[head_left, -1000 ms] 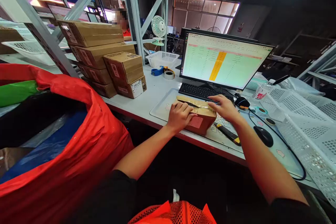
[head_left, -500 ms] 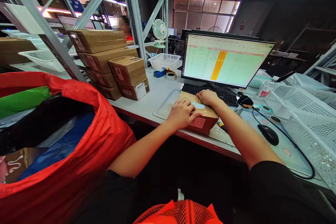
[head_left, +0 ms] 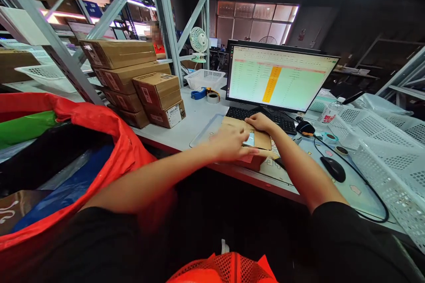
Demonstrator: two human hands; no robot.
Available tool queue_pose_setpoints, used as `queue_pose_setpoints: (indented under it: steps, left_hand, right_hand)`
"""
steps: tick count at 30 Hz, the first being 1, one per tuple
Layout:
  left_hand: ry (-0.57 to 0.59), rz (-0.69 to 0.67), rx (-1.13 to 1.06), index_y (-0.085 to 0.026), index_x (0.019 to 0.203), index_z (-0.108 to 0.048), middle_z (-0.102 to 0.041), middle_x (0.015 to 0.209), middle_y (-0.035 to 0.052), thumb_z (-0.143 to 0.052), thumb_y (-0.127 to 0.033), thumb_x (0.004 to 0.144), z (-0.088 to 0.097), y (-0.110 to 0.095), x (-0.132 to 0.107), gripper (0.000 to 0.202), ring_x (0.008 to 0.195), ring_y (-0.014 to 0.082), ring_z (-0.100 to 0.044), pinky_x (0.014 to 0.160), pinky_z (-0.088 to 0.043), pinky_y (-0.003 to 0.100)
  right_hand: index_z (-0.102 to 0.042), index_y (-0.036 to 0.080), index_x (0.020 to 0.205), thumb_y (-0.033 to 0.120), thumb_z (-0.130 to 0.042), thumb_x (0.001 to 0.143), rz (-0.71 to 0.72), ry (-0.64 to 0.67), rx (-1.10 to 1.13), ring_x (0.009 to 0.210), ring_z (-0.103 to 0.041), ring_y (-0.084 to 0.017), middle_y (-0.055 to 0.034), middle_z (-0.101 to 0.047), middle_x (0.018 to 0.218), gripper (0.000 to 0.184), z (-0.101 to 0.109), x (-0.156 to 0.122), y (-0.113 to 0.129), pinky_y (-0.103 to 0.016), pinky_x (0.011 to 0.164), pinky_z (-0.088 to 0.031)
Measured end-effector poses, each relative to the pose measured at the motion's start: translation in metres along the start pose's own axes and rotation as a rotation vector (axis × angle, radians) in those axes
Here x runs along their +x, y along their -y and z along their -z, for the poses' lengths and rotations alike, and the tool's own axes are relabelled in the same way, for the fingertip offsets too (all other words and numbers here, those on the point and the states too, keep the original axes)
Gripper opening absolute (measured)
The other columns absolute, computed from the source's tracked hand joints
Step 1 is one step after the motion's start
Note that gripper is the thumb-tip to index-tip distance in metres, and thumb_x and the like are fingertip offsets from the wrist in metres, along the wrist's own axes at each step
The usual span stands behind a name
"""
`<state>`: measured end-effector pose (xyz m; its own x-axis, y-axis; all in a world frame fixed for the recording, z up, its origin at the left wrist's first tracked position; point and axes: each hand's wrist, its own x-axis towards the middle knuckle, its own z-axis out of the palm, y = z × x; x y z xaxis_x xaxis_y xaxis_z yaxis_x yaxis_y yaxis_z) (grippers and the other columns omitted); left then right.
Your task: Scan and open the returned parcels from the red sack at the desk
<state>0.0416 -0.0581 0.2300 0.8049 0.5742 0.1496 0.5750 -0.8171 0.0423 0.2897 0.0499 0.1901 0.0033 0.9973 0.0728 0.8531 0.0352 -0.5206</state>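
A small brown cardboard box (head_left: 257, 139) lies on a desk mat (head_left: 206, 130) at the desk's front edge, in front of the keyboard (head_left: 265, 117). Its top flaps are parted and something pale shows inside. My right hand (head_left: 261, 121) rests on the far flap with its fingers curled over it. My left hand (head_left: 232, 143) lies across the near side of the box, smeared by motion, so its fingers are unclear.
A lit monitor (head_left: 279, 77) stands behind the keyboard. Right of the box are a black mouse (head_left: 333, 169), cables and white mesh baskets (head_left: 381, 146). Stacked cartons (head_left: 133, 79) and tape rolls (head_left: 212, 96) sit left. A big red sack (head_left: 99, 141) fills the near left. Another person (head_left: 156, 40) is behind the shelving.
The box's top flaps have come apart and the far flap now lies back under my right hand. My left hand has slid right across the box.
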Motion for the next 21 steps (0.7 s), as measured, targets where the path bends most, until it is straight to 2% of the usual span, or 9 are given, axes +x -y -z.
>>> queue_pose_setpoints:
  steps: [2, 4, 7, 9, 11, 13, 17, 19, 21]
  left_hand:
    - [0.074, 0.069, -0.084, -0.027, 0.144, -0.067, -0.07, 0.141, 0.0105, -0.046, -0.053, 0.111, 0.013, 0.015, 0.019, 0.047, 0.111, 0.0263, -0.072, 0.099, -0.052, 0.037]
    - [0.235, 0.089, -0.068, -0.029, 0.151, -0.063, -0.072, 0.142, 0.01, -0.06, -0.041, 0.104, 0.025, 0.025, 0.045, 0.048, 0.104, 0.024, -0.075, 0.098, -0.053, 0.035]
    - [0.473, 0.097, -0.015, -0.021, 0.149, -0.066, -0.08, 0.123, 0.0131, -0.075, -0.038, 0.089, 0.033, 0.028, 0.074, 0.063, 0.085, 0.0249, -0.076, 0.086, -0.057, 0.035]
    - [0.523, 0.09, -0.016, -0.018, 0.145, -0.069, -0.082, 0.111, 0.0131, -0.077, -0.045, 0.083, 0.033, 0.027, 0.083, 0.068, 0.074, 0.0251, -0.075, 0.079, -0.058, 0.035]
    - [0.514, 0.074, 0.001, -0.018, 0.136, -0.075, -0.083, 0.104, 0.0123, -0.079, -0.05, 0.078, 0.031, 0.025, 0.086, 0.067, 0.074, 0.0264, -0.075, 0.078, -0.058, 0.036]
    - [0.486, 0.05, 0.038, -0.018, 0.119, -0.082, -0.083, 0.099, 0.0131, -0.083, -0.053, 0.072, 0.029, 0.023, 0.086, 0.058, 0.081, 0.0299, -0.076, 0.081, -0.057, 0.038]
    - [0.36, -0.047, 0.13, -0.019, 0.081, -0.082, -0.081, 0.089, 0.0154, -0.091, -0.053, 0.061, 0.029, 0.016, 0.08, 0.04, 0.086, 0.0343, -0.074, 0.078, -0.056, 0.04]
    - [0.277, -0.146, 0.147, -0.019, 0.083, -0.081, -0.08, 0.089, 0.0155, -0.09, -0.053, 0.061, 0.031, 0.013, 0.066, 0.041, 0.083, 0.0334, -0.072, 0.076, -0.055, 0.04]
    - [0.182, -0.217, 0.139, -0.018, 0.093, -0.08, -0.08, 0.095, 0.0163, -0.086, -0.056, 0.066, 0.032, 0.011, 0.04, 0.048, 0.084, 0.0334, -0.072, 0.076, -0.055, 0.04]
  right_hand:
    - [-0.064, 0.019, 0.063, 0.061, -0.07, 0.09, -0.007, -0.082, 0.079, 0.068, -0.048, -0.016, -0.0001, -0.055, 0.06, 0.05, -0.002, -0.001, -0.002, -0.03, 0.067, -0.038]
    - [-0.069, 0.018, 0.072, 0.057, -0.066, 0.091, -0.023, -0.191, 0.169, 0.072, -0.053, -0.017, -0.0021, -0.062, 0.067, 0.043, -0.002, -0.003, -0.003, -0.03, 0.07, -0.042]
    - [-0.072, 0.018, 0.084, 0.055, -0.057, 0.093, -0.04, -0.377, 0.318, 0.084, -0.063, -0.02, -0.0074, -0.074, 0.087, 0.042, -0.003, -0.011, -0.008, -0.03, 0.08, -0.049]
    - [-0.072, 0.017, 0.087, 0.057, -0.054, 0.091, -0.05, -0.487, 0.414, 0.094, -0.067, -0.022, -0.0112, -0.077, 0.097, 0.044, -0.007, -0.024, -0.013, -0.033, 0.089, -0.052]
    - [-0.072, 0.017, 0.091, 0.062, -0.055, 0.088, -0.07, -0.574, 0.51, 0.101, -0.068, -0.026, -0.0143, -0.078, 0.104, 0.049, -0.013, -0.045, -0.022, -0.037, 0.093, -0.054]
    - [-0.071, 0.017, 0.099, 0.071, -0.056, 0.084, -0.102, -0.646, 0.608, 0.103, -0.07, -0.028, -0.0165, -0.077, 0.107, 0.058, -0.022, -0.073, -0.032, -0.04, 0.092, -0.056]
    - [-0.068, 0.02, 0.108, 0.081, -0.059, 0.079, -0.171, -0.765, 0.767, 0.104, -0.074, -0.03, -0.0155, -0.076, 0.107, 0.068, -0.042, -0.148, -0.049, -0.045, 0.088, -0.061]
    - [-0.068, 0.022, 0.108, 0.081, -0.064, 0.08, -0.199, -0.792, 0.817, 0.105, -0.075, -0.032, -0.0143, -0.076, 0.106, 0.065, -0.054, -0.19, -0.053, -0.049, 0.09, -0.062]
    - [-0.068, 0.024, 0.113, 0.079, -0.069, 0.082, -0.206, -0.765, 0.881, 0.115, -0.074, -0.034, -0.0147, -0.076, 0.113, 0.064, -0.072, -0.229, -0.055, -0.053, 0.099, -0.061]
